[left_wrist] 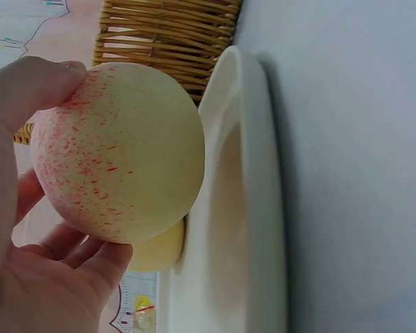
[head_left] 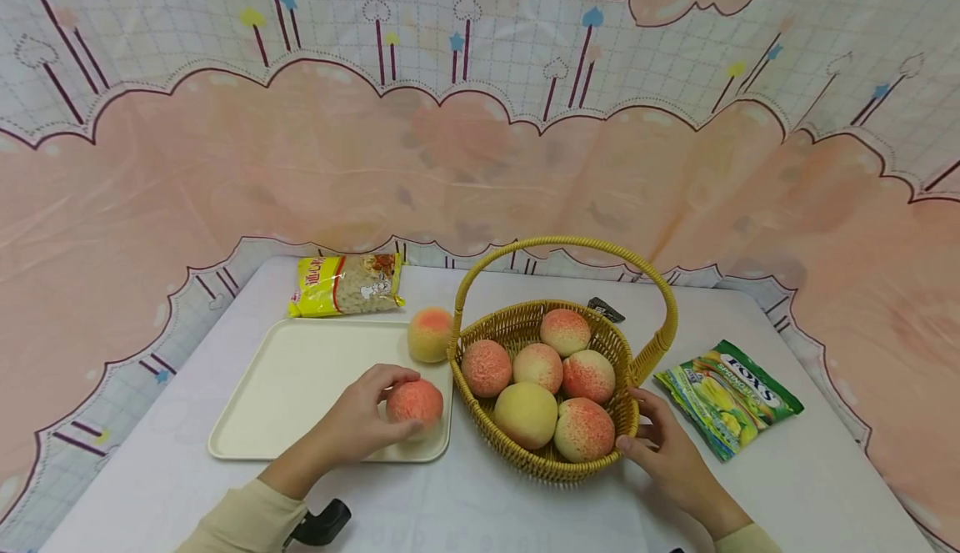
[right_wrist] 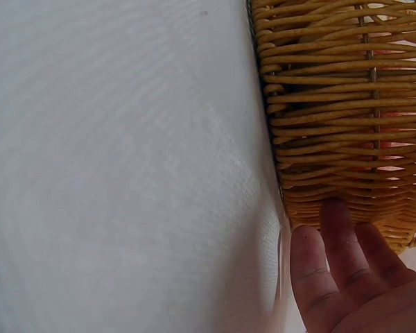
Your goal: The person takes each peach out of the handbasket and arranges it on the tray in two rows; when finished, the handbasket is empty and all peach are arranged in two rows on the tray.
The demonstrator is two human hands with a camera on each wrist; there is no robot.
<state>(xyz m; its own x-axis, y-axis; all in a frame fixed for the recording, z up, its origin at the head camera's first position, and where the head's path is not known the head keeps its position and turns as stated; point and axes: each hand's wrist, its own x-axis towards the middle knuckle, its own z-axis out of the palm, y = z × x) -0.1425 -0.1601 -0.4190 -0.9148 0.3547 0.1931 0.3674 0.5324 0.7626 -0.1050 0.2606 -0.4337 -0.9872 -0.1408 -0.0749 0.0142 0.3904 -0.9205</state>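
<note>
My left hand holds a peach between thumb and fingers, over the right part of a cream tray. In the left wrist view the peach is pale with red speckles. Another peach sits at the tray's back right corner, against a wicker basket with a tall handle. Several peaches lie inside the basket. At the basket's right side my right hand grips the rim, thumb at the edge; in the right wrist view its fingers touch the outer wall.
Behind the tray lies a yellow bag of pasta. A green snack bag lies to the right of the basket, and a small black packet behind it. A patterned cloth hangs behind the white table.
</note>
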